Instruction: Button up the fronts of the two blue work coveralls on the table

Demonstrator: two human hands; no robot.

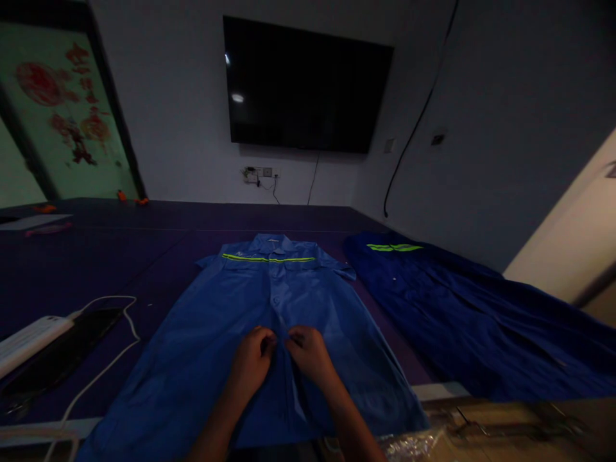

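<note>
A blue short-sleeved work shirt (pixel 192 340) with a yellow-green stripe across the chest lies front up, its collar away from me. My left hand (pixel 253 357) is closed, thumb and fingers pinching the left edge of the shirt's front opening. Just across the opening, my right hand (pixel 310 354) pinches the right edge in the same way. A button on the placket shows above my hands. Below them the two front edges hang slightly apart. The fingertips are dim, so I cannot make out a button between them.
The shirt lies on a purple-topped table (pixel 158 256). A darker blue garment (pixel 457 308) with a bright stripe covers the right side. To the left sit a white power strip (pixel 33 343), a black phone-like slab (pixel 62 359) and a white cable (pixel 103 375). A television (pixel 308 83) hangs behind.
</note>
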